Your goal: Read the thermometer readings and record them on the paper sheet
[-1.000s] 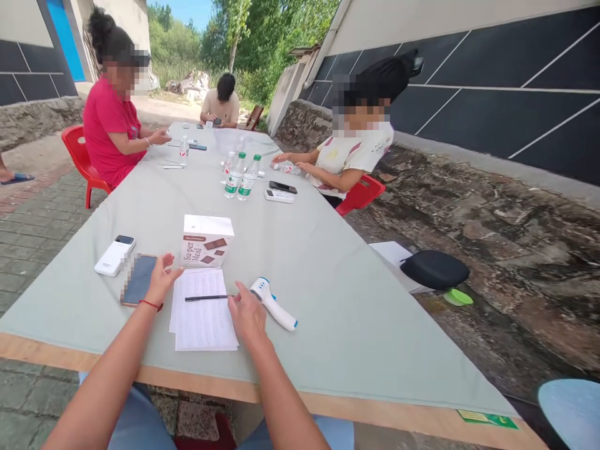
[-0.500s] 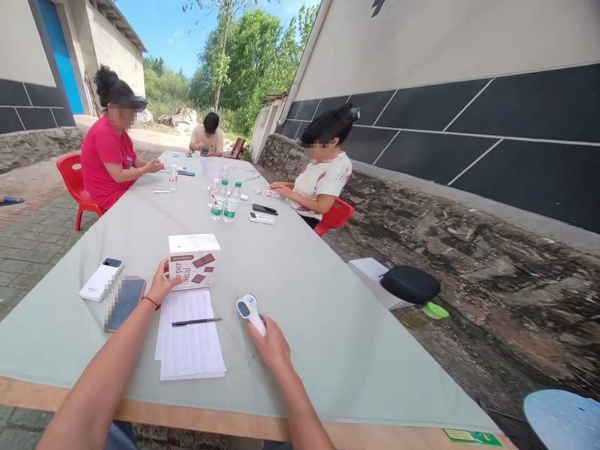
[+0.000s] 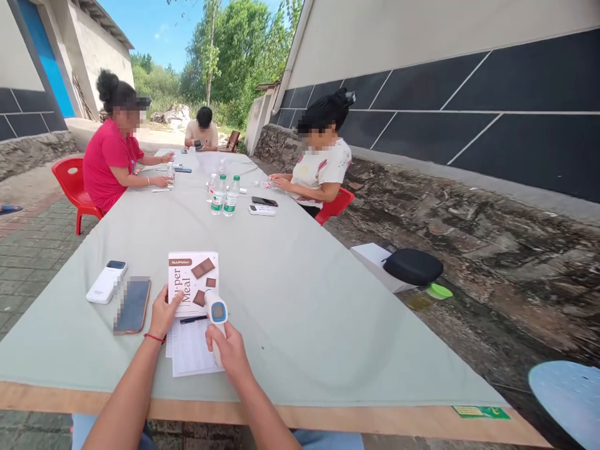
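My left hand (image 3: 165, 312) grips the left side of a white and brown box (image 3: 193, 281) with chocolate pieces printed on it, its front tilted up towards me. In my right hand (image 3: 229, 347) is a white and blue infrared thermometer (image 3: 217, 311), held by its handle with its head close to the box's lower right corner. Whether it touches the box I cannot tell. Printed paper sheets (image 3: 187, 356) lie beneath, partly covered by the box and my right hand. A black pen (image 3: 193, 319) rests on the sheets, its right end hidden.
Left of the box lie a white power bank (image 3: 107, 282) and a phone (image 3: 134, 306). Farther up the table (image 3: 319, 337) stand green-capped water bottles (image 3: 230, 197) beside another phone (image 3: 265, 201) and a white device (image 3: 262, 210). Several people sit around the table.
My left hand has drawn the box nearer and tipped it over the sheets. The thermometer has been lifted and moved left to the box. The person in pink now reaches to a bottle.
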A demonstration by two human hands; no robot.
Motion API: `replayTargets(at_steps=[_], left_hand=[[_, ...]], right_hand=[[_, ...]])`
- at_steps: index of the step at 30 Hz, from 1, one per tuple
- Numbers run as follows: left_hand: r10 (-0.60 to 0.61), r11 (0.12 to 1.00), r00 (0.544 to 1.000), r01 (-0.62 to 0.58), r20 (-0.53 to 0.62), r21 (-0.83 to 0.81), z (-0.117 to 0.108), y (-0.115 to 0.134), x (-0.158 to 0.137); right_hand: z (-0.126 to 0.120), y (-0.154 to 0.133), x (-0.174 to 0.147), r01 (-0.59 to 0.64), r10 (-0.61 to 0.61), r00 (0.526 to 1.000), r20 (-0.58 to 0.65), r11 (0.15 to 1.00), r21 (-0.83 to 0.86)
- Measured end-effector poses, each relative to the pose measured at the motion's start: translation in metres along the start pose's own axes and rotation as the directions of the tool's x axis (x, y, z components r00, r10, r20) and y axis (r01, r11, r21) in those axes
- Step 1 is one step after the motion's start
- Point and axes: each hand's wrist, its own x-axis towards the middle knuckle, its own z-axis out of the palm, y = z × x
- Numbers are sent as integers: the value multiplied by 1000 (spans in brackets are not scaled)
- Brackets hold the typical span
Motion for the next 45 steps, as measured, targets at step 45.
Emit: replayTargets(at_steps=[45], left_hand=[[-60,997,998,60,-7,39,3,0,-6]], right_hand=[[-4,-48,-38,-16,17,999,40,1000,-23]])
